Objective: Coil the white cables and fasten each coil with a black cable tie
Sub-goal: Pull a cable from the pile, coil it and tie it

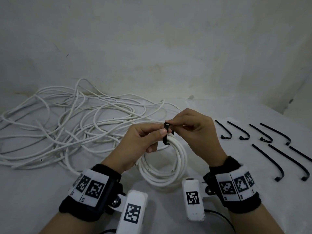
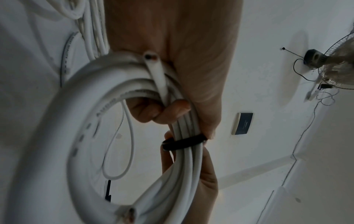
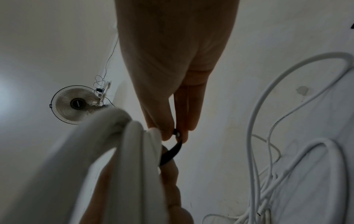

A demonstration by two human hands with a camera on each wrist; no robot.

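Observation:
A coil of white cable [image 1: 168, 166] hangs in front of me, held up off the white table. My left hand [image 1: 143, 141] grips the coil's top, fingers curled round the bundled strands [image 2: 184, 121]. A black cable tie [image 1: 166, 133] loops around the strands there [image 2: 184, 143]. My right hand [image 1: 190, 130] pinches the tie's end between thumb and fingertips [image 3: 177, 134]. In the right wrist view the coil [image 3: 132, 151] fills the lower left, with the tie's band curving under it.
A loose tangle of white cable [image 1: 67, 125] spreads over the table's left half. Several spare black cable ties [image 1: 270, 142] lie in rows at the right. A grey-white wall [image 1: 152, 48] stands close behind. A wall fan [image 3: 76, 104] shows in the wrist views.

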